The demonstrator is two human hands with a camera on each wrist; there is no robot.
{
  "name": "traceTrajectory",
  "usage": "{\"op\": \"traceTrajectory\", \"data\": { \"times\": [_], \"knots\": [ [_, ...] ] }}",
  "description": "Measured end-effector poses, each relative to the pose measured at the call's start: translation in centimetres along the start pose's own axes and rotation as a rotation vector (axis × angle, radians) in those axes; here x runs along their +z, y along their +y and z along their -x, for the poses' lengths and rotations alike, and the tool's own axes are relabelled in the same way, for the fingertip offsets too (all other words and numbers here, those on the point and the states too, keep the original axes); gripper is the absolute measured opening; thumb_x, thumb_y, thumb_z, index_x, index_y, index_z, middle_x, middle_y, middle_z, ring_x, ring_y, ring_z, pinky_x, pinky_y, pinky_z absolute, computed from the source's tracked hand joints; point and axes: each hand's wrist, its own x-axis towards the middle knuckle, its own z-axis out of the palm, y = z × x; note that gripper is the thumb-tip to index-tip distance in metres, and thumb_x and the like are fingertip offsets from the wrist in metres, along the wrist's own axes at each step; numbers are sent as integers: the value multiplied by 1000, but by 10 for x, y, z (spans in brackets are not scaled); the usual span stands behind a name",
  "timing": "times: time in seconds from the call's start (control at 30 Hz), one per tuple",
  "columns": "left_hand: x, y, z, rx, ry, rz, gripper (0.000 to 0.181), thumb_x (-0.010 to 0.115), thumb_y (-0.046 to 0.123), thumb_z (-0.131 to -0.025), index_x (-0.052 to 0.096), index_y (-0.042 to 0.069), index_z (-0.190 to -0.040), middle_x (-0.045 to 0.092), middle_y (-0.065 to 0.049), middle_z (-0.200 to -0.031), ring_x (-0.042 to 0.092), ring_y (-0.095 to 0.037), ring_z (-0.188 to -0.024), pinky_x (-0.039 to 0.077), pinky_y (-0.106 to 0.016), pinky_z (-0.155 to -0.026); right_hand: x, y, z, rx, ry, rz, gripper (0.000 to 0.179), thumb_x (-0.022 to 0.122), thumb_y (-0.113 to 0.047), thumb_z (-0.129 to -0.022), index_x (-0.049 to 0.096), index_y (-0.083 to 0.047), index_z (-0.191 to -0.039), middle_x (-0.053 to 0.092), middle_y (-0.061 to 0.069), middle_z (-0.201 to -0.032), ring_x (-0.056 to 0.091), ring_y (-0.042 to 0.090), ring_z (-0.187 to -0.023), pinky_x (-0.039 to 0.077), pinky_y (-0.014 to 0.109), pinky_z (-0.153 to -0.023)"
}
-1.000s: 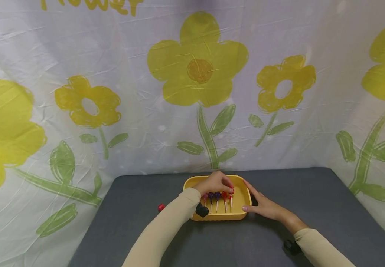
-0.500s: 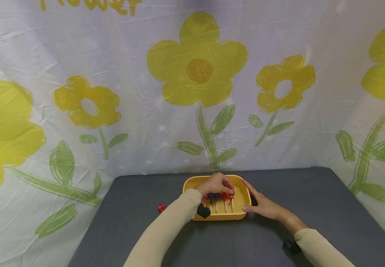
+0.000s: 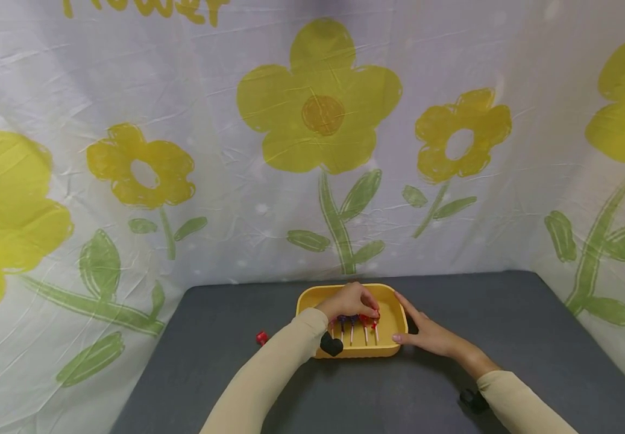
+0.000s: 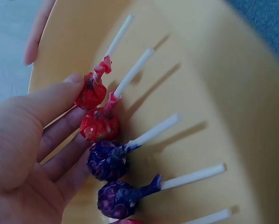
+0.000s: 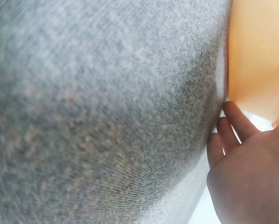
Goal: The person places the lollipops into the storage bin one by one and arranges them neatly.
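A yellow tray (image 3: 355,353) stands on the dark table with a row of wrapped lollipops in it. At the right end of that row my left hand (image 3: 351,299) pinches the head of a red lollipop (image 4: 91,91) between thumb and fingers; its white stick points toward the tray's near side. Beside it lie another red lollipop (image 4: 99,124), a purple lollipop (image 4: 108,160) and a second purple lollipop (image 4: 118,199). A pinkish one is partly cut off at the left wrist view's bottom edge. My right hand (image 3: 433,335) rests against the tray's right end, fingers and thumb spread along it.
A small red wrapped piece (image 3: 261,338) lies on the table (image 3: 225,313) left of the tray, partly behind my left sleeve. A white cloth (image 3: 269,253) printed with yellow flowers hangs behind and at both sides of the table.
The left hand and the red lollipop it pinches have shifted only slightly inside the tray. The right hand and the tray hold their places.
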Motion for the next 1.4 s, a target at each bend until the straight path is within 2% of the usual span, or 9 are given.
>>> {"op": "traceTrajectory", "data": {
  "times": [0.23,0.5,1.03,1.4],
  "knots": [
    [2,1,1,-2,-3,-33,14,78,22,-85,79,12,-95,78,-1,-89,60,0,-66,51,-13,-65,0,0,1,12,-2,5,98,66,-45,-93,-6,-35,-159,4,17,-168,14,54,-149,26,76,-107],
    [4,0,-1,-23,1,-16,12,79,20,-84,78,11,-92,77,-3,-86,60,-2,-64,50,-14,-61,0,1,0,3,-10,0,98,65,-45,-93,-6,-34,-159,2,17,-168,12,53,-150,25,76,-107],
    [5,3,-2,-41,14,-80,12,79,21,-85,77,12,-92,77,-1,-84,58,-1,-62,49,-14,-59,0,0,1,-1,-8,3,97,65,-44,-94,-6,-35,-159,2,17,-168,12,51,-150,25,75,-108],
    [6,2,-5,-57,7,-64,10,79,19,-85,77,12,-91,75,0,-83,58,-3,-62,49,-15,-59,-1,-1,1,-15,-4,3,98,66,-42,-93,-5,-34,-160,3,16,-168,12,51,-151,26,75,-108]
  ]
}}
